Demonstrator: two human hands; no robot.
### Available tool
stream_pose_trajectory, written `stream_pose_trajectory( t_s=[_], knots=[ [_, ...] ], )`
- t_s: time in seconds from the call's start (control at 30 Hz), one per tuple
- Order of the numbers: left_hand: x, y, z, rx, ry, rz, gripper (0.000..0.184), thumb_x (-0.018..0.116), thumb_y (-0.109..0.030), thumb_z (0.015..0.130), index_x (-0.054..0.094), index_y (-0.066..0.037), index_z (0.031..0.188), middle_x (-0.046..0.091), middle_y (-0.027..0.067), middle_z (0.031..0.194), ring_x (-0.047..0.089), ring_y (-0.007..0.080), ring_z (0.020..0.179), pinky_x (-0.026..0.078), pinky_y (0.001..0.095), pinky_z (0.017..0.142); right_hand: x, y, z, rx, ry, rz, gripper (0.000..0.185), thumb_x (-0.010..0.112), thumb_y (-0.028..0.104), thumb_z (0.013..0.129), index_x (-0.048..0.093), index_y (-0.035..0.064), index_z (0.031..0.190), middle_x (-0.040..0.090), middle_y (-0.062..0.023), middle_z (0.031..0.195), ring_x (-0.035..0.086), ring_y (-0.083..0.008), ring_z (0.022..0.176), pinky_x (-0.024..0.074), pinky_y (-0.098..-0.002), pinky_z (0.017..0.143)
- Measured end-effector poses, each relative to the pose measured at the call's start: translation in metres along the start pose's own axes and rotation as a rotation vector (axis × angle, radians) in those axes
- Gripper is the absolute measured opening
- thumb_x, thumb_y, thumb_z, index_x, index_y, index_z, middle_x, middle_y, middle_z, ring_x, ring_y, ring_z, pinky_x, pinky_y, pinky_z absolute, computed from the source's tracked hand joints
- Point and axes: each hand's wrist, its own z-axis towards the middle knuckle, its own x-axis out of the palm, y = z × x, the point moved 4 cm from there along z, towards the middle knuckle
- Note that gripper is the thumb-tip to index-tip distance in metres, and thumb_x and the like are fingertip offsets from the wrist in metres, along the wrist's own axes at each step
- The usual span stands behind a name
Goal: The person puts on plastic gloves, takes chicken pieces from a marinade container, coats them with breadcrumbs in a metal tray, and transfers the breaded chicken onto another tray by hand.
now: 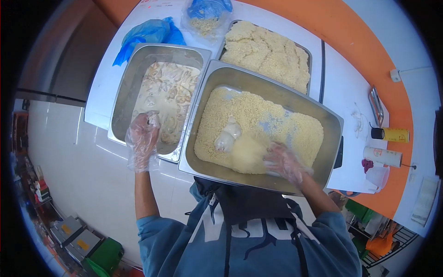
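Note:
My left hand [142, 137], in a clear plastic glove, is over the near edge of a steel pan [122, 99] of pale batter with meat pieces [173, 76]. Its fingers are closed around a batter-coated meat piece [152, 119]. In the larger steel pan [265, 76], my gloved right hand [284, 161] is low among yellowish crumbs [300, 131], fingers stretched out. A blurred spray of crumbs [251, 150] lies just left of that hand. Beside the spray, two whitish, wet-looking battered pieces [227, 136] rest on the crumb bed.
Behind the larger pan is a tray heaped with crumb-coated pieces [267, 53]. A blue plastic bag [150, 34] and a clear bag with crumbs [204, 23] lie at the back. A yellow can [396, 135] and a white roll [383, 156] stand at the right.

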Motion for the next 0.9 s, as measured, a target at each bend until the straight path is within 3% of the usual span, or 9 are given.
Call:
stream_pose_trajectory(
  t_s=[0.07,0.2,0.33,0.43,0.5,0.6,0.7,0.77,0.9],
  knots=[
    [-0.002,-0.008,0.000,0.008,-0.010,-0.041,0.023,0.060,-0.026,0.091,0.071,-0.007,0.099,0.068,0.0158,0.087,0.067,0.0326,0.077,0.049,0.0401,0.067,-0.015,0.013,-0.003,-0.170,-0.047,-0.179,0.063,0.060,0.033,0.093,0.038,0.0066,0.145,0.035,-0.0186,0.152,0.036,-0.0356,0.138,0.0320,-0.0468,0.114],
    [0.003,0.006,-0.001,0.020,-0.006,-0.095,0.017,0.067,-0.017,0.082,0.067,-0.006,0.096,0.066,0.0161,0.086,0.065,0.0353,0.079,0.050,0.0407,0.069,-0.071,-0.062,0.083,-0.670,-0.088,-1.487,0.063,0.064,0.026,0.088,0.040,0.0040,0.142,0.039,-0.0211,0.146,0.042,-0.0385,0.134,0.0416,-0.0461,0.107],
    [0.006,0.007,-0.003,0.082,-0.054,-0.106,0.019,0.065,-0.024,0.087,0.070,-0.008,0.096,0.067,0.0151,0.085,0.066,0.0336,0.076,0.050,0.0399,0.066,0.020,-0.037,0.070,-0.503,0.001,-1.087,0.058,0.063,0.016,0.084,0.044,0.0025,0.137,0.051,-0.0191,0.129,0.047,-0.0377,0.127,0.0376,-0.0441,0.109],
    [0.002,0.004,-0.002,0.070,-0.044,-0.091,0.019,0.066,-0.024,0.087,0.070,-0.008,0.096,0.067,0.0149,0.087,0.066,0.0338,0.076,0.050,0.0404,0.067,0.032,-0.015,0.048,-0.429,0.272,-0.178,0.057,0.064,0.012,0.081,0.046,0.0025,0.134,0.057,-0.0171,0.112,0.050,-0.0338,0.121,0.0367,-0.0408,0.110],
    [0.000,0.004,-0.002,0.039,-0.026,-0.069,0.018,0.066,-0.023,0.087,0.070,-0.008,0.096,0.068,0.0146,0.087,0.066,0.0338,0.076,0.050,0.0406,0.067,0.025,-0.011,0.046,-0.459,0.320,-0.348,0.057,0.064,0.010,0.081,0.046,0.0036,0.134,0.059,-0.0151,0.109,0.052,-0.0303,0.117,0.0405,-0.0391,0.105],
    [0.000,0.003,-0.002,0.013,-0.028,-0.079,0.019,0.066,-0.023,0.087,0.070,-0.008,0.096,0.069,0.0143,0.087,0.067,0.0338,0.077,0.050,0.0406,0.068,0.015,-0.018,0.060,-0.488,0.208,-1.342,0.064,0.067,0.011,0.080,0.041,0.0022,0.138,0.056,-0.0154,0.120,0.054,-0.0297,0.114,0.0456,-0.0412,0.100],
    [0.002,0.000,-0.003,0.003,-0.019,-0.123,0.019,0.066,-0.023,0.087,0.070,-0.007,0.095,0.069,0.0146,0.085,0.067,0.0339,0.077,0.051,0.0403,0.069,0.039,-0.040,0.074,-0.428,0.192,-0.808,0.080,0.070,0.013,0.074,0.035,-0.0040,0.144,0.051,-0.0222,0.136,0.054,-0.0378,0.120,0.0420,-0.0474,0.105],
    [0.005,0.008,-0.003,0.020,-0.029,-0.112,0.019,0.066,-0.023,0.087,0.071,-0.007,0.095,0.069,0.0149,0.085,0.067,0.0337,0.077,0.051,0.0399,0.069,0.063,-0.020,0.052,-0.299,0.205,-0.069,0.076,0.066,0.010,0.076,0.035,-0.0046,0.144,0.047,-0.0249,0.140,0.049,-0.0411,0.125,0.0381,-0.0486,0.108],
    [0.006,0.015,-0.004,0.034,-0.017,-0.107,0.018,0.067,-0.021,0.086,0.071,-0.007,0.097,0.069,0.0151,0.087,0.068,0.0334,0.079,0.051,0.0397,0.070,0.016,-0.025,0.100,-0.945,-0.182,-0.795,0.062,0.059,0.004,0.084,0.039,-0.0014,0.142,0.049,-0.0172,0.134,0.048,-0.0292,0.121,0.0385,-0.0400,0.104]
  ],
)
